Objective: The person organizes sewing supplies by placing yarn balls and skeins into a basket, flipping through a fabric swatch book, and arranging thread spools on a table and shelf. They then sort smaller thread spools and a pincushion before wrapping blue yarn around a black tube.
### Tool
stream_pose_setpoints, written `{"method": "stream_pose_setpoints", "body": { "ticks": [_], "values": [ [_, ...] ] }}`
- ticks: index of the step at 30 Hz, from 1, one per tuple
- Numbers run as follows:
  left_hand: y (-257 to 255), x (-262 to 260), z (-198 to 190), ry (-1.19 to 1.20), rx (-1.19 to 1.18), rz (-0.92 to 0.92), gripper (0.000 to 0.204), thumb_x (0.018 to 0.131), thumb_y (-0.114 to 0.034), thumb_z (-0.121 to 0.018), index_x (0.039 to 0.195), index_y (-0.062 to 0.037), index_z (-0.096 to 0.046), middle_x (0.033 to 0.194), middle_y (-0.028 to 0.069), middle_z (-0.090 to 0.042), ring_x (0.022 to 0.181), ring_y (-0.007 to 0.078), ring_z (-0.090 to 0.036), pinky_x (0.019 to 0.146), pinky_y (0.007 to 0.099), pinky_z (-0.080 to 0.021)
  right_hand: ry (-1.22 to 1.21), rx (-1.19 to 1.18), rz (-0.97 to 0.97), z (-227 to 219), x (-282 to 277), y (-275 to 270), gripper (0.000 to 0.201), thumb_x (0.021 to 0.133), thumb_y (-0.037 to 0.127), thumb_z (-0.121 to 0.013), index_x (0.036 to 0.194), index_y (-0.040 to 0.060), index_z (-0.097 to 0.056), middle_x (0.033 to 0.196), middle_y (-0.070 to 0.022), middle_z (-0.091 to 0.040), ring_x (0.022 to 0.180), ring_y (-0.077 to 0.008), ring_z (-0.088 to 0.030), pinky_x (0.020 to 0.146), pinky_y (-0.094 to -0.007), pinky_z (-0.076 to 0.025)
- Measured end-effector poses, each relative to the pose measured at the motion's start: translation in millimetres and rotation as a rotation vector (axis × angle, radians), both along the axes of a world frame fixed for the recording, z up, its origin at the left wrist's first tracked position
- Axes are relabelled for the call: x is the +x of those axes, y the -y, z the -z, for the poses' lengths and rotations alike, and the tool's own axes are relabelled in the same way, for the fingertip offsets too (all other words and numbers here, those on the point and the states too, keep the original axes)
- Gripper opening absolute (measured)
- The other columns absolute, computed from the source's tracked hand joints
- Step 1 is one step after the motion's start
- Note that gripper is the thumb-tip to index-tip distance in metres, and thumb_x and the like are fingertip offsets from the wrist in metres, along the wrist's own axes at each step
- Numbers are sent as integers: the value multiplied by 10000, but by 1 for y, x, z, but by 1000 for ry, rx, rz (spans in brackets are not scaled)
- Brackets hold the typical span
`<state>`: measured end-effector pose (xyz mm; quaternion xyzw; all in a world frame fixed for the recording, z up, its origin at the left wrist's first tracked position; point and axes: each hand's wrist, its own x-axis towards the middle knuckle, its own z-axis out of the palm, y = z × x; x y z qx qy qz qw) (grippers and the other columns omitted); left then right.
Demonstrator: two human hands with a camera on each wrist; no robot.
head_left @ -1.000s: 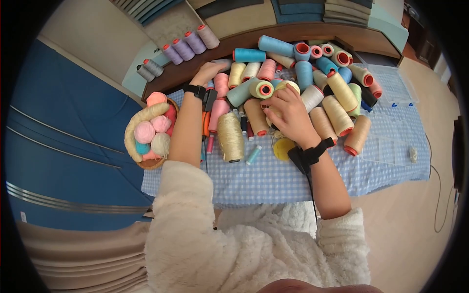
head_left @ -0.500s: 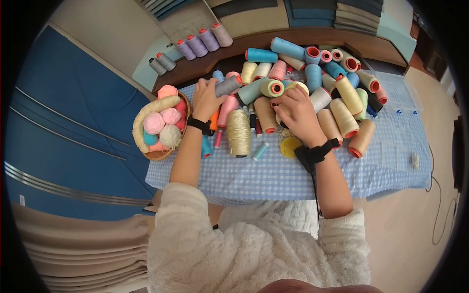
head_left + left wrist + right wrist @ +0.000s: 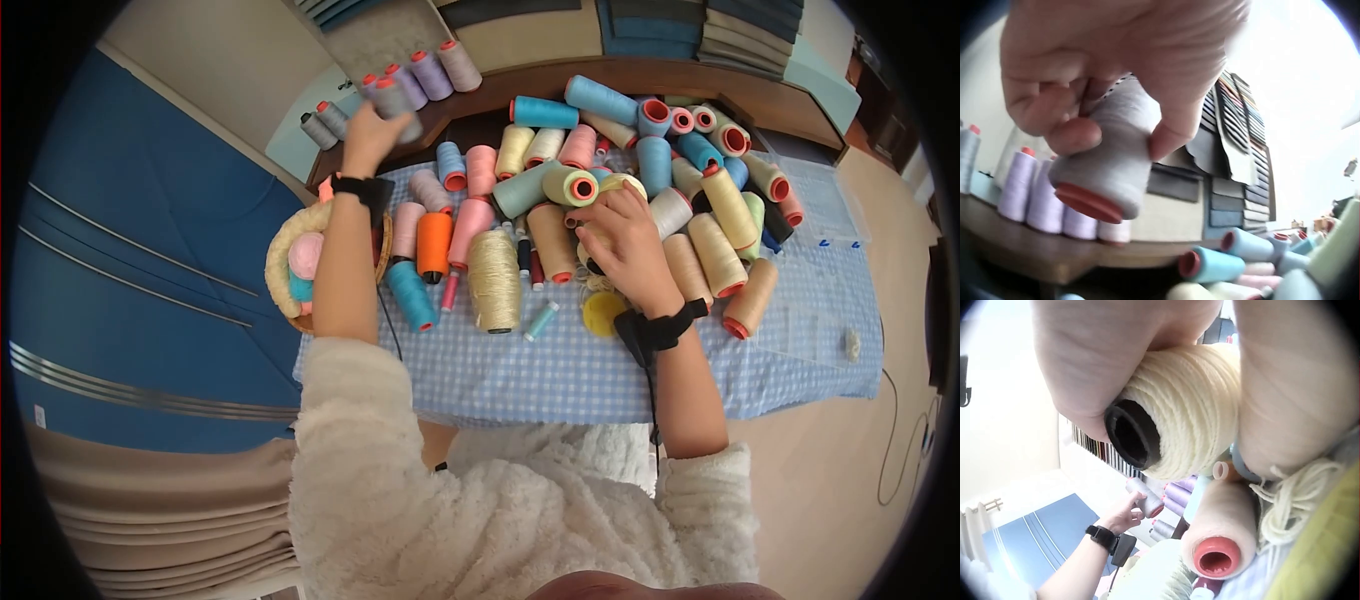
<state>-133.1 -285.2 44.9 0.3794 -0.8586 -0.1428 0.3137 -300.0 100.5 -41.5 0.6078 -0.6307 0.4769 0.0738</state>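
My left hand (image 3: 370,140) grips a grey spool (image 3: 1113,150) with a red base, held in the air over the left part of the wooden ledge. Behind it on the ledge stand purple spools (image 3: 430,78), and two grey spools (image 3: 320,130) are to its left. My right hand (image 3: 628,245) lies in the pile, its fingers around a cream yarn spool (image 3: 1188,409) with a black core. A beige spool (image 3: 1222,519) lies beside that one, and a tan spool (image 3: 550,242) is left of the hand in the head view.
Many spools in several colours lie on the blue checked cloth (image 3: 470,380). A basket (image 3: 385,245) of yarn balls is at the left, partly behind my forearm. A yellow disc (image 3: 601,314) lies below my right hand. Clear plastic trays (image 3: 800,290) are at the right.
My left hand has lifted the grey spool from the left side of the pile, up and left over the ledge. My right hand has stayed at the cream yarn spool.
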Motion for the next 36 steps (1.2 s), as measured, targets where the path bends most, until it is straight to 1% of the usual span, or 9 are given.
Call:
{"method": "stream_pose_setpoints", "body": {
  "ticks": [5,8,11,14,19,23,30,32,36],
  "values": [
    [84,20,-1,222,144,-339,482,734,-347,-792,878,104,-699,905,265,-720,685,303,-738,653,377,-582,17,4,-6,1,0,1,170,858,142,-675,1006,63,-703,970,-110,-619,1054,-319,-584,1130,-488,-346],
    [135,27,26,11,318,-337,484,729,-278,-823,931,133,-664,786,187,-684,620,233,-699,483,323,-576,30,23,2,0,0,1,170,850,134,-675,1003,65,-702,969,-109,-617,1051,-319,-585,1129,-492,-345],
    [179,24,50,-175,361,-304,472,744,-343,-793,875,105,-722,762,192,-720,636,257,-731,502,335,-555,23,34,2,-2,-1,2,172,841,125,-676,1000,65,-702,969,-109,-614,1048,-321,-585,1128,-496,-346],
    [202,14,59,-161,370,-329,255,788,-80,-770,923,110,-668,905,173,-678,738,240,-712,538,296,-610,21,38,3,-2,-1,2,179,834,119,-679,1003,67,-704,969,-109,-613,1044,-322,-585,1127,-496,-348],
    [307,19,115,-135,339,-267,118,804,37,-666,909,82,-638,885,123,-661,761,237,-691,659,295,-601,23,45,6,-2,-2,2,187,828,113,-686,1008,73,-709,971,-108,-614,1041,-321,-582,1126,-494,-353],
    [219,12,85,-437,533,-219,118,779,76,-656,882,37,-612,842,80,-615,785,224,-657,739,303,-571,21,62,7,-3,-1,3,186,824,109,-689,1005,75,-713,970,-105,-614,1033,-322,-581,1128,-493,-351],
    [272,12,117,-440,216,-264,385,675,-34,-734,1024,115,-667,1046,234,-688,986,339,-664,845,388,-519,17,51,3,-5,0,3,180,823,98,-686,997,62,-715,961,-106,-610,997,-320,-574,1118,-489,-355],
    [232,-3,97,-530,-1,-330,442,692,-55,-745,1093,106,-648,1099,218,-678,1006,307,-656,865,360,-521,12,54,6,-5,0,3,180,822,99,-687,994,58,-714,961,-106,-609,1001,-322,-573,1099,-486,-367],
    [130,-29,41,-737,260,-4,443,779,-81,-735,1186,55,-627,1130,155,-658,1038,229,-632,891,327,-506,9,42,6,-6,1,2,174,827,106,-688,992,56,-713,964,-111,-608,1007,-330,-572,1066,-475,-386]
  ]
}}
